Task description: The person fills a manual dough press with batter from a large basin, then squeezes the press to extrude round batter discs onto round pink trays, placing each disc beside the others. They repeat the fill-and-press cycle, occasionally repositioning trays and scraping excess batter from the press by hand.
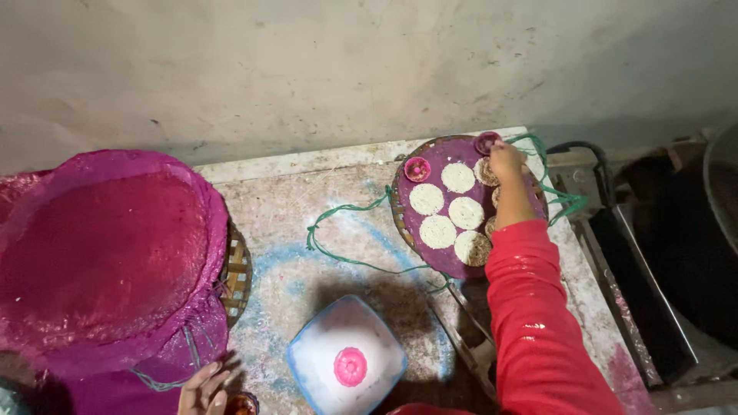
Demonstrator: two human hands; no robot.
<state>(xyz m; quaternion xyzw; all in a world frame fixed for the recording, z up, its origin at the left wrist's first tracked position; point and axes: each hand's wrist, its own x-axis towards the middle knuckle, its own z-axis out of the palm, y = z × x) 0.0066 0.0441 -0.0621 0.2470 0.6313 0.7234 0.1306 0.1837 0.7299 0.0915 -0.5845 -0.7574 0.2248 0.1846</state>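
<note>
Right arm clad in a long red sleeve, bright and plain, with a glossy sheen. Pale glints across the fabric near the elbow and along the upper forearm, as on wet or slick cloth. Soft folds and creases down the sleeve. Cuff ending at the wrist, snug, without visible buttons or trim. Right hand bare, no glove, no ring or band to be seen. Left hand bare too, fingers only, at the lower edge; its wrist and sleeve out of view. No watch or bracelet discernible on either side.
</note>
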